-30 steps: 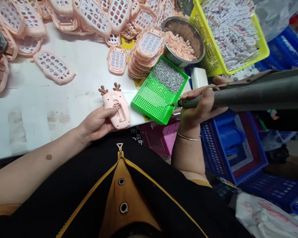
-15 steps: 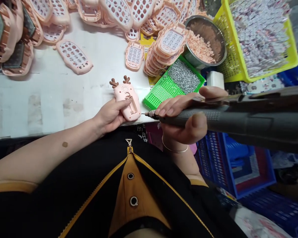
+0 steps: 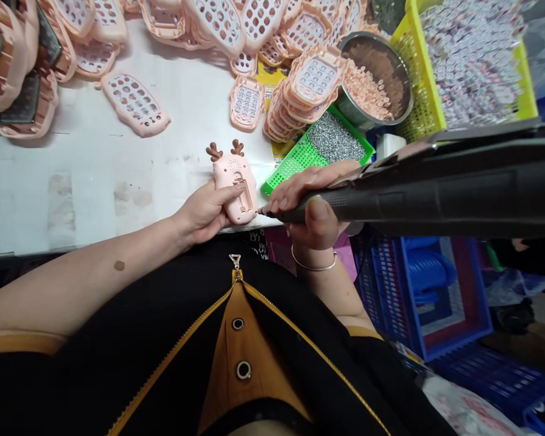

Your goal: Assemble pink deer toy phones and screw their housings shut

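My left hand (image 3: 208, 209) is closed around a pink toy phone (image 3: 236, 166) with brown antlers, its back facing up and my thumb across the open battery compartment. Wrapped in the fingers of my right hand (image 3: 315, 206) is a dark electric screwdriver (image 3: 418, 194), lying nearly level with its body running off to the right. Its tip meets the lower right corner of the toy phone, at a screw hole; whether a screw is there is too small to tell. Just beyond my right hand stands a green basket (image 3: 290, 166) holding small silver screws (image 3: 336, 138).
A stack of pink shells (image 3: 315, 75) stands behind the green basket, near a steel bowl (image 3: 402, 91) of small pink parts. More shells line the table's back and left. A yellow basket (image 3: 424, 109) sits far right; blue crates (image 3: 418, 339) stand below.
My right hand and the screwdriver have moved left, bringing the tip in against the toy phone's corner. The screwdriver's rear has swung upward in view. My left hand has barely shifted.
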The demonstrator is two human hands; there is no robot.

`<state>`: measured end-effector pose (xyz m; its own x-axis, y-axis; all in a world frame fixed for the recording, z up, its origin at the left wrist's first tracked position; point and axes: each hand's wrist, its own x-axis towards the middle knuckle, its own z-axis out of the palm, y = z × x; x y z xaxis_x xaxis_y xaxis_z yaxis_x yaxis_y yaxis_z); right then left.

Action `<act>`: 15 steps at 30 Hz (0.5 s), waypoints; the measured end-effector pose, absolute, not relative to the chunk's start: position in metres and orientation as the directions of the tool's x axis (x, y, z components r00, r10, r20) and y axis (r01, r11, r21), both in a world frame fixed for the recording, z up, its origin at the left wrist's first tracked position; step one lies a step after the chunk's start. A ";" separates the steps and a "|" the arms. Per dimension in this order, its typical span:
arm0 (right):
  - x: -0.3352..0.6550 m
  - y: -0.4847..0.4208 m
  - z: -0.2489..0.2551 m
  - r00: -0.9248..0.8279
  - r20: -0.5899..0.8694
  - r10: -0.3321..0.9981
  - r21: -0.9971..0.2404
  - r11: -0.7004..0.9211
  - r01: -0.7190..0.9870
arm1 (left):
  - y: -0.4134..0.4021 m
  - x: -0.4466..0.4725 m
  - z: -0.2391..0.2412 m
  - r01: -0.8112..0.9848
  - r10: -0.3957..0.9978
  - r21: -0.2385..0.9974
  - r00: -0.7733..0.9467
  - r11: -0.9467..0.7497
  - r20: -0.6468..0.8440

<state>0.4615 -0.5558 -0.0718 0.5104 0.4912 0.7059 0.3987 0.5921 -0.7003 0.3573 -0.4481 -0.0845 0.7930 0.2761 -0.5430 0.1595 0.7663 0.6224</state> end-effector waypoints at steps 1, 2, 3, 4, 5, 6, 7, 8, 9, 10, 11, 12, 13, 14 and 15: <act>0.462 -0.556 -0.072 0.498 0.708 0.501 -0.697 0.607 0.382 | -0.448 0.357 -0.085 0.159 0.274 0.626 0.797 0.764 -0.538; 0.463 -0.556 -0.073 0.489 0.711 0.506 -0.693 0.621 0.365 | -0.448 0.357 -0.085 0.161 0.274 0.629 0.800 0.760 -0.535; 0.463 -0.557 -0.074 0.483 0.714 0.507 -0.689 0.634 0.352 | -0.447 0.357 -0.085 0.164 0.274 0.633 0.799 0.757 -0.535; 0.463 -0.557 -0.075 0.475 0.716 0.512 -0.686 0.642 0.342 | -0.447 0.358 -0.085 0.168 0.277 0.636 0.796 0.753 -0.538; 0.461 -0.558 -0.076 0.471 0.717 0.514 -0.685 0.646 0.338 | -0.448 0.358 -0.085 0.175 0.279 0.639 0.792 0.749 -0.544; 0.460 -0.560 -0.076 0.472 0.714 0.517 -0.688 0.640 0.341 | -0.448 0.358 -0.085 0.182 0.283 0.642 0.786 0.745 -0.550; 0.457 -0.561 -0.076 0.475 0.710 0.520 -0.694 0.628 0.350 | -0.448 0.359 -0.084 0.186 0.290 0.645 0.778 0.741 -0.557; 0.455 -0.563 -0.075 0.481 0.706 0.520 -0.701 0.614 0.364 | -0.449 0.359 -0.084 0.185 0.299 0.648 0.771 0.739 -0.562; 0.453 -0.565 -0.072 0.498 0.700 0.512 -0.707 0.596 0.381 | -0.449 0.360 -0.084 0.175 0.314 0.650 0.765 0.739 -0.563; 0.453 -0.568 -0.068 0.527 0.696 0.487 -0.709 0.579 0.402 | -0.449 0.361 -0.083 0.162 0.330 0.651 0.757 0.741 -0.564; 0.453 -0.572 -0.064 0.555 0.705 0.442 -0.698 0.571 0.432 | -0.449 0.361 -0.083 0.151 0.344 0.650 0.747 0.745 -0.568; 0.456 -0.576 -0.059 0.580 0.720 0.381 -0.677 0.569 0.466 | -0.449 0.362 -0.082 0.141 0.357 0.647 0.737 0.749 -0.574; 0.461 -0.580 -0.055 0.601 0.736 0.311 -0.651 0.570 0.502 | -0.449 0.362 -0.082 0.136 0.365 0.643 0.727 0.754 -0.581; 0.468 -0.585 -0.052 0.620 0.749 0.236 -0.625 0.561 0.542 | -0.449 0.363 -0.081 0.135 0.367 0.638 0.721 0.758 -0.588; 0.477 -0.591 -0.050 0.636 0.753 0.166 -0.610 0.539 0.581 | -0.449 0.363 -0.081 0.135 0.368 0.635 0.716 0.761 -0.594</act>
